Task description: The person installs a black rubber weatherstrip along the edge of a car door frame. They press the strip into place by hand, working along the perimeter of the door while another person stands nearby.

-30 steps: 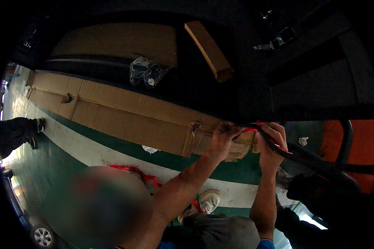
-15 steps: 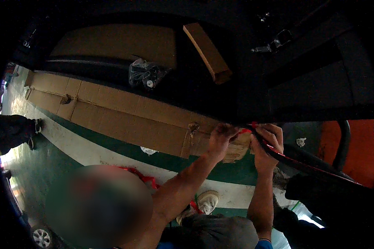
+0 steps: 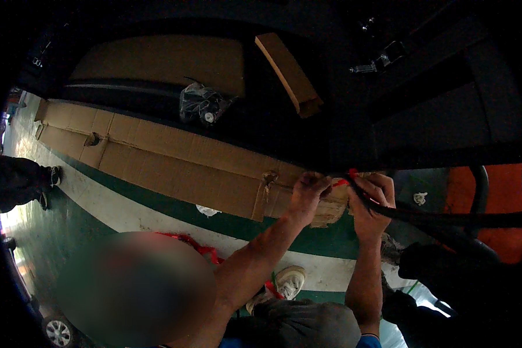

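A black flexible strip point(image 3: 441, 218), perhaps a rubber seal, runs from the right edge to the dark panel rim between my hands. My right hand point(image 3: 372, 210) is closed round it, fingers curled behind and thumb upward. A short piece of red tape point(image 3: 341, 182) spans the gap between my hands. Its left end meets the fingertips of my left hand point(image 3: 308, 194), which are pinched together. Another red bit point(image 3: 352, 173) shows at the strip by my right fingertips. Just below and left of my hands, a long flattened cardboard sheet point(image 3: 180, 156) lies along the dark rim.
In the dark space beyond are a clear plastic bag point(image 3: 206, 104) with parts and a narrow cardboard box point(image 3: 287, 75). A blurred person point(image 3: 139, 290) is close at lower left; another person's legs point(image 3: 26, 180) stand far left. A dark hose point(image 3: 480, 197) crosses an orange surface at right.
The black strip's right part has swung up from a downward slant to nearly level, and its red-lined side no longer shows. Both my hands stay almost in place.
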`<state>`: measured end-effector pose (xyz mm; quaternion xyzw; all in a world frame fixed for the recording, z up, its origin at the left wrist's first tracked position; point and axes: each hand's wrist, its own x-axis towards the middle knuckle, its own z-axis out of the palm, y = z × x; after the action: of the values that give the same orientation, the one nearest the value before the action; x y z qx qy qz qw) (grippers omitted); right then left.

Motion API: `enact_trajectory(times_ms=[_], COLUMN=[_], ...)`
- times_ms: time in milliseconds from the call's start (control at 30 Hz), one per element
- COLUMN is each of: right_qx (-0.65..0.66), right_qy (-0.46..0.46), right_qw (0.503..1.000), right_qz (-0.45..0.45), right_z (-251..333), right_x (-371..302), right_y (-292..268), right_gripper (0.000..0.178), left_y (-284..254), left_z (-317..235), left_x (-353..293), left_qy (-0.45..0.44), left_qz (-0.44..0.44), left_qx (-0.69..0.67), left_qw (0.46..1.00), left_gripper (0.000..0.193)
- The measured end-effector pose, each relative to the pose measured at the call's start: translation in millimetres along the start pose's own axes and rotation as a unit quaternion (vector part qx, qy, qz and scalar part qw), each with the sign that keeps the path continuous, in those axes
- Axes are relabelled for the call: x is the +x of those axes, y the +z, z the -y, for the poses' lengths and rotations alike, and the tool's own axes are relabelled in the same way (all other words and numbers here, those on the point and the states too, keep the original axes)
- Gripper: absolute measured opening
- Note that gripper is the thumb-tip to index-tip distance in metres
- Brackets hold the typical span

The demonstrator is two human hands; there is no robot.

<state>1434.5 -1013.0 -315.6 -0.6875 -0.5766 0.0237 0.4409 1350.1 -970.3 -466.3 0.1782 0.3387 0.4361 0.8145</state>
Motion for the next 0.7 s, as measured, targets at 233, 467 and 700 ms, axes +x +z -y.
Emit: enact_trajectory(times_ms=[233,467,700], right_qx=[0.010,0.004,-0.006], right_qy=[0.011,-0.009,0.002], right_qw=[1.000,1.000,0.999], right_qz=[-0.020,-0.029,-0.043], right_z=[-1.8,-10.9,-10.0], right_x=[2.3,1.1,-0.4], right_y=[-1.0,2.5,4.8], right_gripper=[0.029,0.029,0.028], left_y=[5.3,10.0,6.3], left_z=[-15.4,-23.1,-16.5], left_x=[-7.5,-6.0,-3.4], left_qy=[0.053,-0.066,-0.050], left_qz=[0.049,0.028,0.032], left_qx=[0.115,0.027,0.018], left_qw=[0.991,0.997,0.998], left_gripper=[0.013,0.019,0.022])
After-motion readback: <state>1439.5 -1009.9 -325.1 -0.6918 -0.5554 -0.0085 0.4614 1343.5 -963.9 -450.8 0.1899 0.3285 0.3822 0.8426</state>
